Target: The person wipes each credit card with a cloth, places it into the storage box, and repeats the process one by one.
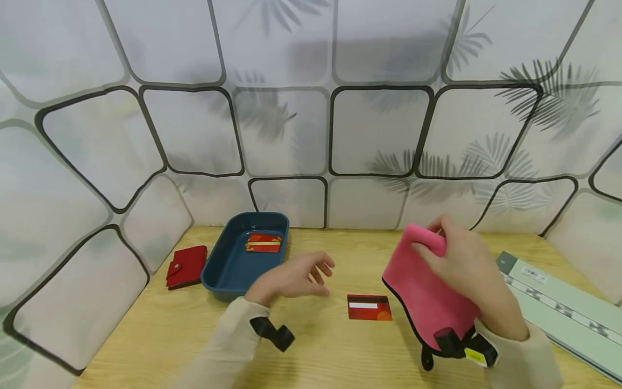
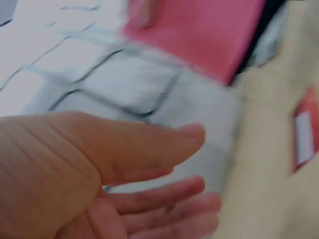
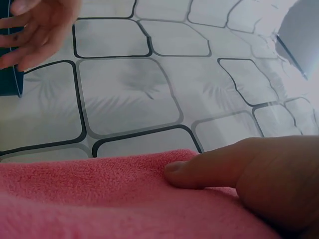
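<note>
On the right, my right hand [image 1: 464, 262] pinches the top edge of a pink cloth [image 1: 427, 297] with black edging, thumb in front. The cloth hangs over the table, a small black tab at its lower corner. Its plush surface [image 3: 89, 194] fills the bottom of the right wrist view. Between the hands a red card [image 1: 369, 308] with a white strip lies flat on the table. My left hand [image 1: 296, 274] hovers left of this card, fingers loosely bent and holding nothing. In the left wrist view its thumb [image 2: 149, 144] stands apart from the fingers.
A blue tray [image 1: 233, 283] stands at the left, with red cards [image 1: 263, 243] inside. Beside it lies a red snap wallet [image 1: 187, 266]. A long pale green box [image 1: 568, 319] lies at the right edge. Patterned panels [image 1: 379, 135] rise behind the wooden table [image 1: 320, 351].
</note>
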Demonstrator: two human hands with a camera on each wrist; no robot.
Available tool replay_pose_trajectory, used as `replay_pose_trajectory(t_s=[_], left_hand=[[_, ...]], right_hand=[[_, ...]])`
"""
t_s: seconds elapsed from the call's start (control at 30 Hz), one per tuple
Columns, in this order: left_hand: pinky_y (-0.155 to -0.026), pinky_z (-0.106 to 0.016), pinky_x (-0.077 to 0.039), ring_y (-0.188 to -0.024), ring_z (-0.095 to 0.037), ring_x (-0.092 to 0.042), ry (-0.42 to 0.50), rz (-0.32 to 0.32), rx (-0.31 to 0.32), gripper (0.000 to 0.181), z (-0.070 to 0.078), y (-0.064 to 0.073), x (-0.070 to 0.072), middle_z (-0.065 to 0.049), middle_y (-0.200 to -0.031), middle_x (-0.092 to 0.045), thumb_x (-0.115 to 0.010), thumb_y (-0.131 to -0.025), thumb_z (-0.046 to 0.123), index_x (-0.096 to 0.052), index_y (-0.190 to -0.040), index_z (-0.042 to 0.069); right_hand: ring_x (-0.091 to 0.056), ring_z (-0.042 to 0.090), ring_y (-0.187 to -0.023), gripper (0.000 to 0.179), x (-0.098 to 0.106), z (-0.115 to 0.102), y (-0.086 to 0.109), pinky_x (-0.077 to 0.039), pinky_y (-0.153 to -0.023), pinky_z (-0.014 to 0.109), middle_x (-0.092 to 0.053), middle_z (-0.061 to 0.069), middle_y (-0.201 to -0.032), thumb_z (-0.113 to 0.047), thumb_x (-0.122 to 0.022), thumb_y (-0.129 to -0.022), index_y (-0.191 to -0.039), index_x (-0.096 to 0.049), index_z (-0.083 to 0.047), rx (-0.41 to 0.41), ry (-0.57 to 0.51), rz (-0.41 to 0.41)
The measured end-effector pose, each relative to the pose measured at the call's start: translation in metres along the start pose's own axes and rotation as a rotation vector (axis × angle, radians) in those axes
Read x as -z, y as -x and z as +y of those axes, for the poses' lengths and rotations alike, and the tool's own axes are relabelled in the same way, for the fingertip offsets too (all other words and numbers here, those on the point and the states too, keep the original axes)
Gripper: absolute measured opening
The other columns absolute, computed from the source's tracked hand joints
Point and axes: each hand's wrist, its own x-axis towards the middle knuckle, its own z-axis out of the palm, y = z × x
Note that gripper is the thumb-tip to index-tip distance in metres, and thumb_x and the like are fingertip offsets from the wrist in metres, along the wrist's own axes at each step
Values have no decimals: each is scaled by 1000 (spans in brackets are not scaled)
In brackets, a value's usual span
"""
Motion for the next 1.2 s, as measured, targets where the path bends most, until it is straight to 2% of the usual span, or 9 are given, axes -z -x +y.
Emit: replay_pose_trajectory(t_s=[0.17,0.3,0.5,0.63,0.8,0.9,1.0,1.1,1.2], left_hand=[[-86,-27,-49,-102,-21,-57,-174,-129,112,61,-1,-29,-45,-11,-118,-56,-81,-78,21,-52,-127,1],[-82,-23,-45,-95,-13,-47,-307,-152,197,61,-4,-45,-66,-2,-104,-49,-86,-70,29,-56,-118,6],[-78,-25,-46,-89,-13,-45,-398,-105,247,38,7,-55,-74,-2,-99,-48,-85,-73,26,-63,-99,8],[-77,-26,-48,-94,-16,-46,-498,-103,255,45,18,-58,-78,-5,-104,-47,-87,-70,29,-61,-99,8],[-75,-25,-49,-99,-20,-44,-565,-77,281,51,17,-63,-85,-8,-105,-46,-88,-68,30,-57,-101,8],[-76,-27,-49,-101,-22,-45,-554,-67,300,57,15,-65,-86,-10,-105,-49,-89,-67,31,-53,-105,7],[-73,-26,-49,-91,-19,-52,-502,-59,286,60,15,-65,-87,-7,-97,-55,-89,-67,26,-47,-107,9],[-66,-25,-46,-74,-15,-54,-389,-32,254,50,14,-65,-88,-4,-84,-59,-84,-72,15,-44,-102,11],[-60,-24,-41,-67,-14,-49,-237,23,226,35,7,-65,-89,-3,-79,-56,-75,-81,6,-45,-97,11]], right_hand=[[-49,20,-60,34,-1,2,1,-36,-53,31,-56,7,-71,-19,-73,-83,-105,-53,-4,20,22,4],[-49,20,-59,38,-4,2,2,-37,-52,30,-57,8,-71,-19,-76,-81,-105,-51,-4,26,15,-18],[-53,21,-63,39,-4,2,-4,-40,-54,31,-63,12,-78,-18,-78,-79,-105,-52,-5,28,27,-45],[-53,21,-62,38,-4,1,-5,-40,-54,31,-63,12,-77,-18,-78,-79,-104,-52,-6,26,45,-56],[-54,22,-64,40,-4,0,-4,-40,-54,31,-64,14,-80,-19,-78,-79,-107,-52,-6,-3,43,-70],[-54,22,-63,40,-5,0,-4,-40,-53,30,-64,13,-79,-19,-78,-79,-106,-52,-7,1,49,-68],[-53,21,-62,39,-6,0,-4,-39,-53,30,-63,11,-77,-19,-78,-79,-105,-52,-7,15,54,-57],[-52,20,-60,38,-7,0,-3,-39,-53,30,-62,10,-74,-18,-78,-78,-104,-52,-7,34,52,-34],[-52,20,-60,38,-9,-1,-2,-38,-53,30,-61,9,-73,-18,-79,-78,-103,-53,-7,47,49,-26]])
